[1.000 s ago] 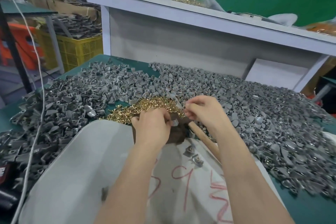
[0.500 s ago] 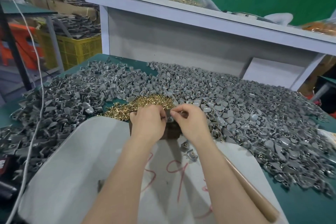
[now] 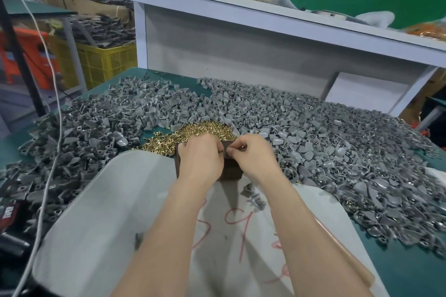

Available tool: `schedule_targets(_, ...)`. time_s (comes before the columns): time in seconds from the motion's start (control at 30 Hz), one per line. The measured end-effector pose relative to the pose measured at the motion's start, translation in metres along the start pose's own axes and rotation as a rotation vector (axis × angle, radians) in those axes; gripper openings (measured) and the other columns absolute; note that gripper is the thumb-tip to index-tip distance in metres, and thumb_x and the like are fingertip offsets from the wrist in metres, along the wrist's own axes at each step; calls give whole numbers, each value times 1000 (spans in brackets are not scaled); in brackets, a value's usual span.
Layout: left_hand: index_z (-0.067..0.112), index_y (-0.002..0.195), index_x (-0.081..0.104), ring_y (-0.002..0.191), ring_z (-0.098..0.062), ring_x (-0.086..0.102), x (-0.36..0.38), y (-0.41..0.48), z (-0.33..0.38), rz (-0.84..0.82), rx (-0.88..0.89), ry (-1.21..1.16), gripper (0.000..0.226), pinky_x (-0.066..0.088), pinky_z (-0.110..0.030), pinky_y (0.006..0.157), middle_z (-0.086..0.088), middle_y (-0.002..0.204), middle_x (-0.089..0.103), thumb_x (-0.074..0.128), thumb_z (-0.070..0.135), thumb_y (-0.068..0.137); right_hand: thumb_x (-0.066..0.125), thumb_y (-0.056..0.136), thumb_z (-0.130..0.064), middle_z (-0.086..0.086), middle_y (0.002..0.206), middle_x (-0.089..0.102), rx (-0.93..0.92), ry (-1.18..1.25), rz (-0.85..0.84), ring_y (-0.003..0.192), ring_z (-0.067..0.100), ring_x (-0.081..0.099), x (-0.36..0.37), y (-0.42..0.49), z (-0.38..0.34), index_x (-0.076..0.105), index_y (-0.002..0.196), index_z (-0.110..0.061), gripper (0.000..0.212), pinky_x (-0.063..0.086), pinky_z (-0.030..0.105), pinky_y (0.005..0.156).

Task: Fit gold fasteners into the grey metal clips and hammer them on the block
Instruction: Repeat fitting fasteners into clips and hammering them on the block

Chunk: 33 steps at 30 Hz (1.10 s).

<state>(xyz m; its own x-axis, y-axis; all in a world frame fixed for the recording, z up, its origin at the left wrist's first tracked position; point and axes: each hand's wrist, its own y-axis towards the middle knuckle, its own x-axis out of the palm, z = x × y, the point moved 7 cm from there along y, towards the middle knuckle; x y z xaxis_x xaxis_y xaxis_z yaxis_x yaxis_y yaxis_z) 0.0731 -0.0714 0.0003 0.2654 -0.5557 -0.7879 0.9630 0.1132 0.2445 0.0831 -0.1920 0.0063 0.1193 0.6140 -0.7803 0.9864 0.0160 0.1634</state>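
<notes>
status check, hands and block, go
Left hand and right hand curled together over the dark block; piece between them hidden. Gold fasteners piled just behind, grey clips heaped around.

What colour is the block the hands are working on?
Dark brown. The block shows best in the head view.

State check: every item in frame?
block: under both hands, top hidden
left hand: fingers curled over block top, contents hidden
right hand: pinching a small part
gold fasteners: loose pile behind block
grey clips: loose heaps across table
wooden handle: lying untouched
</notes>
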Motion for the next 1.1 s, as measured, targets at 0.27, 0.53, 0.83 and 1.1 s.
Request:
schedule_targets(0.27,24,91,68,106,-26,54,1,2,1,3,9,22,10,31,-35,87,1,101,67,59,20,87,58,91,-18,2,103,59,-45,-114,37,98,21,54,-1,-6,-8,68,88,-14,11,42,29,85)
schedule_targets(0.53,21,91,68,105,-27,55,-1,0,3,4,24,30,10,33,-34,85,-1,101,68,58,19,87,55,93,-15,-2,93,46,-80,-176,78,94,21,52,2,-7,-11,64,89,-10,12,37,28,82)
schedule_targets(0.83,26,74,62,99,-23,55,1,1,-2,-5,-25,-33,18,31,-36,85,4,90,67,59,15,88,57,89,-48,1,106,59,208,-308,93,90,17,57,-30,-17,47,57,110,-18,37,50,36,86)
schedule_targets(1.1,24,82,67,97,-23,56,4,1,-3,-14,-21,-50,11,31,-36,84,4,90,67,60,17,88,42,99,-30,13,98,60,215,-351,-35,78,26,60,-40,-21,51,53,104,-7,26,52,41,70)
